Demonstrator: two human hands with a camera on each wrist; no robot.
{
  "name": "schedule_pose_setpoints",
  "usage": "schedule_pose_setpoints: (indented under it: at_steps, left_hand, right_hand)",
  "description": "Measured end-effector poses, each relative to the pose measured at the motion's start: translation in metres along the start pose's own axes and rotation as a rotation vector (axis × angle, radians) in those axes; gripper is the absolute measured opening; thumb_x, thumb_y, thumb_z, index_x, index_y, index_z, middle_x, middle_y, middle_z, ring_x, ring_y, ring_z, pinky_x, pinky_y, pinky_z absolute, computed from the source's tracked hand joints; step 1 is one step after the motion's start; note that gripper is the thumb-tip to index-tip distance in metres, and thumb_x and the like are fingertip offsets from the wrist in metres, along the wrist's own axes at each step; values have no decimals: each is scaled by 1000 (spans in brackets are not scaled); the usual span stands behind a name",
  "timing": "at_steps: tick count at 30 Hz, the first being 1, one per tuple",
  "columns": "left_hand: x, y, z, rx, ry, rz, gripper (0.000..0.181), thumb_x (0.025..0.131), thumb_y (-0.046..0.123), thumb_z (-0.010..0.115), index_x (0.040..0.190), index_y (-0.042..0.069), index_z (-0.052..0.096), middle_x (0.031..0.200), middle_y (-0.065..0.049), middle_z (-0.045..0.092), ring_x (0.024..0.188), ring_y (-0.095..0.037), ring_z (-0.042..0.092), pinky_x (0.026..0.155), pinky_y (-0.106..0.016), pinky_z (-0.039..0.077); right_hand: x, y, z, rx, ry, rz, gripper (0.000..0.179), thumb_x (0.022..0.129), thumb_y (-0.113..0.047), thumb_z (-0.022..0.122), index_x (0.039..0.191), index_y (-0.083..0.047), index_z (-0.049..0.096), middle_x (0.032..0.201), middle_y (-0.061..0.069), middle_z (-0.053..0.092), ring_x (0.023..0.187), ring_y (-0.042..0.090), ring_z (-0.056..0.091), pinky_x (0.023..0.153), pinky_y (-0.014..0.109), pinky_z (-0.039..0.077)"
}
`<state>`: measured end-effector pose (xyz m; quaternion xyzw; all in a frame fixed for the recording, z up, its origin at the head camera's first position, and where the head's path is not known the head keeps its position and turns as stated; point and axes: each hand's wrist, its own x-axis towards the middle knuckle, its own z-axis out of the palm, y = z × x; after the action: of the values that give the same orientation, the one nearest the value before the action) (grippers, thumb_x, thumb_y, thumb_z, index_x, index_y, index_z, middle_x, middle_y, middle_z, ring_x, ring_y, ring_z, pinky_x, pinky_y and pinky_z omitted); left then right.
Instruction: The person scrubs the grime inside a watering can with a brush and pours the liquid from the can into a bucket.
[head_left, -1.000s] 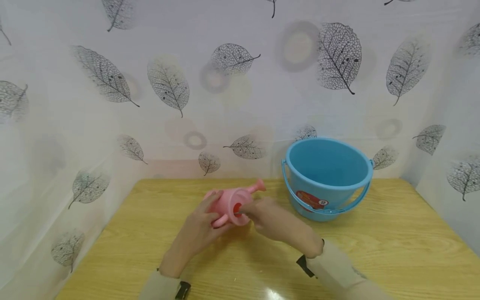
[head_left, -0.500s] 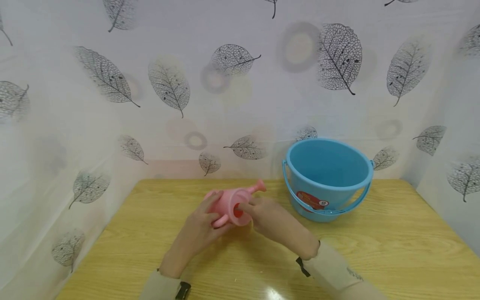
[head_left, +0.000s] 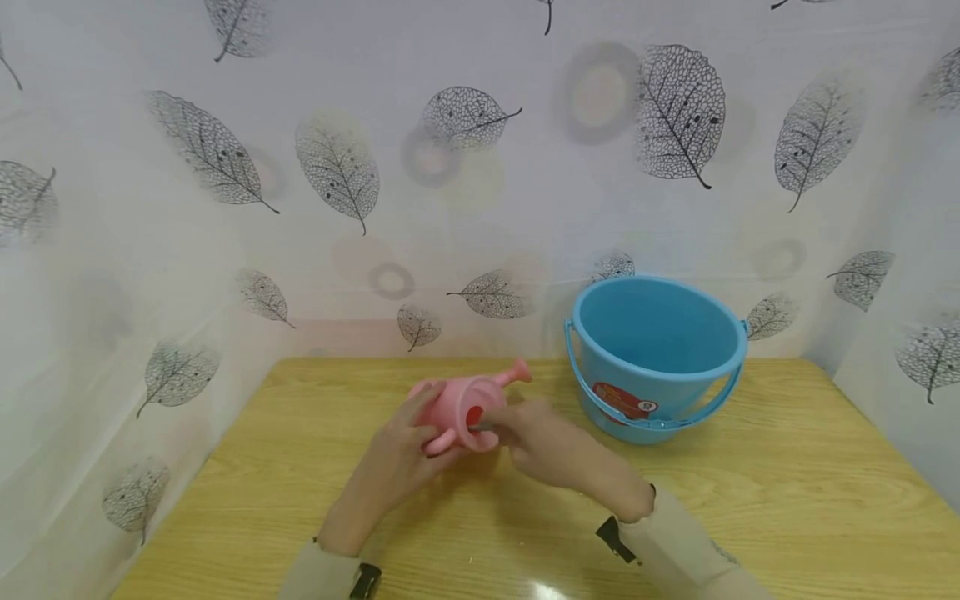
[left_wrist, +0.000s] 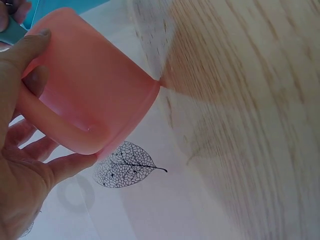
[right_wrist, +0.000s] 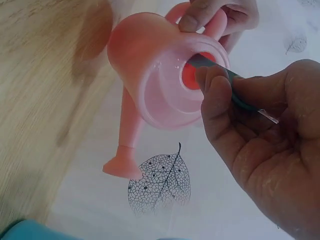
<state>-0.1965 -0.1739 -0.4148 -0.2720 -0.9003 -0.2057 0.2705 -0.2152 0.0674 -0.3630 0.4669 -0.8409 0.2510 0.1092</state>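
Observation:
A pink toy watering can (head_left: 444,407) is tipped on its side above the table, its mouth facing me and its spout to the right. My left hand (head_left: 397,458) grips it, fingers spread around the body and the looped handle (left_wrist: 60,125). In the right wrist view, my right hand (right_wrist: 255,130) pinches a thin dark green strip-like tool (right_wrist: 204,62) between thumb and fingers. The tool's far end reaches into the round red-rimmed opening and is hidden there. Its near end shows a shiny tip at the palm.
A blue bucket (head_left: 648,387) with a red label stands to the right, close behind my right hand, its handle hanging forward. The wood-grain table (head_left: 300,433) ends at a white leaf-print curtain (head_left: 360,275).
My right hand moved closer to the can's mouth, then drew back a little to the right, so the tool shows again. The left hand and can stay put.

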Motion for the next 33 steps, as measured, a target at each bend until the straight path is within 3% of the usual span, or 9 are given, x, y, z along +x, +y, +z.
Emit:
schedule_pose_setpoints:
  at_steps: [9,17,23,33]
  left_hand:
    - [0,0,-1,-8,-4,0,34,79,33,89,66,12,66,146,-21,58,136,-43,56,108,-48,53]
    - [-1,-1,1,-7,-6,-3,34,79,34,89,67,12,67,147,-20,58,136,-43,56,108,-49,53]
    - [-1,0,0,-5,-13,-9,33,79,35,89,68,11,69,147,-20,57,136,-43,56,108,-48,54]
    - [0,2,-1,-8,-7,3,31,78,33,89,70,11,71,146,-21,58,137,-42,55,108,-47,54]
  right_hand:
    - [-4,2,-17,133,-14,28,39,85,12,55,113,-7,75,73,-3,64,62,-4,44,55,12,46]
    - [-8,0,-24,106,-12,51,40,84,13,55,110,-10,74,69,-7,58,60,-4,42,53,12,42]
    - [-6,1,-20,92,5,24,34,86,11,57,109,-7,75,69,-6,60,59,-4,40,53,11,41]
    - [-1,7,3,-33,46,-18,26,89,6,64,110,-5,76,83,5,76,66,5,55,65,15,56]
